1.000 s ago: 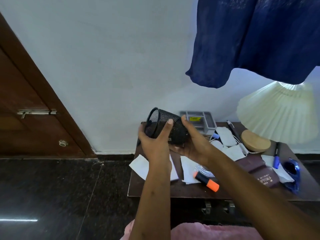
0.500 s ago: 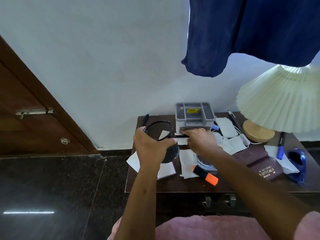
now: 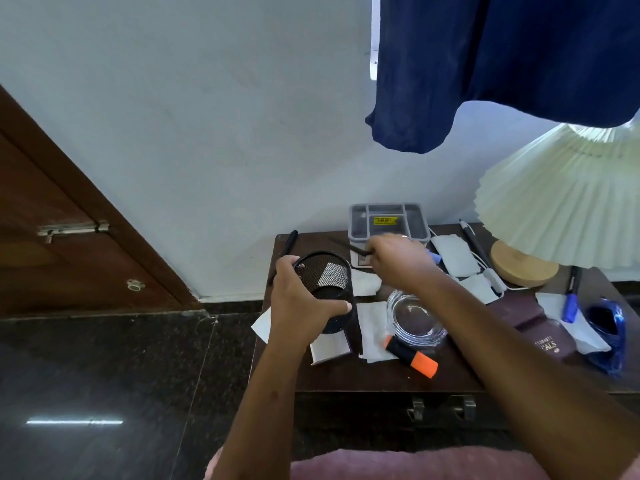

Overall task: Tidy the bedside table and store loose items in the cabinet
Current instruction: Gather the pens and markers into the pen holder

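My left hand point(image 3: 300, 306) grips a black mesh pen cup point(image 3: 327, 289) upright above the left part of the dark wooden bedside table point(image 3: 381, 379). Just right of the cup's rim, my right hand point(image 3: 398, 259) pinches a thin black pen point(image 3: 348, 247), its tip pointing up and left. Another black pen point(image 3: 289, 242) lies at the table's back left corner. An orange highlighter point(image 3: 412, 356), a clear glass ashtray point(image 3: 415, 318) and white paper slips point(image 3: 372, 327) lie in front.
A grey compartment tray point(image 3: 386, 220) stands at the back by the wall. A pleated lamp point(image 3: 568, 209) on a wooden base, a maroon optical case point(image 3: 540, 337), a blue marker point(image 3: 570, 299) and a blue wrapper point(image 3: 607, 327) fill the right side. Cabinet latches point(image 3: 440, 407) show below.
The cup went from tilted between both hands to upright in my left hand alone. My right hand let go of it, reached toward the grey tray and picked up a thin black pen.
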A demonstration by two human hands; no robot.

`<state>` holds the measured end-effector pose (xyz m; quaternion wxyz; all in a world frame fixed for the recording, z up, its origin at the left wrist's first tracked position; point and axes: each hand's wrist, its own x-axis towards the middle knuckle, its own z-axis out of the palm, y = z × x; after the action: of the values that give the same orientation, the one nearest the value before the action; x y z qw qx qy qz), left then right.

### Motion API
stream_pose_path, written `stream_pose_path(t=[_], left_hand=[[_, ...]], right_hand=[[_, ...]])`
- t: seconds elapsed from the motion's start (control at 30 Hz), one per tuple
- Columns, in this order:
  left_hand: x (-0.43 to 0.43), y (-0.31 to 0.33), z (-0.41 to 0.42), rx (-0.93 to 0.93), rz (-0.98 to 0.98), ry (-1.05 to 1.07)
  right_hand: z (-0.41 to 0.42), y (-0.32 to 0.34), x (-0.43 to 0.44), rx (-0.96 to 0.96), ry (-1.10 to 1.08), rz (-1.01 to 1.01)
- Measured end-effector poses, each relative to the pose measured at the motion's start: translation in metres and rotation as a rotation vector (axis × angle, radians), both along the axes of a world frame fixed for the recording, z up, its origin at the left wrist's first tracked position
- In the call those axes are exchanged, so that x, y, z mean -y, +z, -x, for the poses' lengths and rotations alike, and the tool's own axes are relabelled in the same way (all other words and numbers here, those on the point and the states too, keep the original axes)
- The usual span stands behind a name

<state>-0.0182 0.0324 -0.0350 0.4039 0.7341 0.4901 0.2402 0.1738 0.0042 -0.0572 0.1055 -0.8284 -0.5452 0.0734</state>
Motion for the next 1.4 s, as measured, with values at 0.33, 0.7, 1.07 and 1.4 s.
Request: stream_pose_path(t=[0.33,0.7,1.07,1.4], left_hand=[[-0.001,0.002,0.000,0.029,-0.098,-0.035],[0.005,0.005,-0.009,0.004,-0.205,-0.249],[0.000,0.007,-0.002,-0.043,-0.161,-0.367],[0.013,0.012,0.005,-0.078,-0.198,-0.425]], right_hand=[[0.008,0.120,0.046,-0.455,0.190,-0.284],[0.026,0.100,0.040,-0.303,0.265,-0.059],[0.021,0.027,0.097,-0.381,-0.125,0.295],[0.081,-0.010,0.114,0.174,-0.105,0.321]])
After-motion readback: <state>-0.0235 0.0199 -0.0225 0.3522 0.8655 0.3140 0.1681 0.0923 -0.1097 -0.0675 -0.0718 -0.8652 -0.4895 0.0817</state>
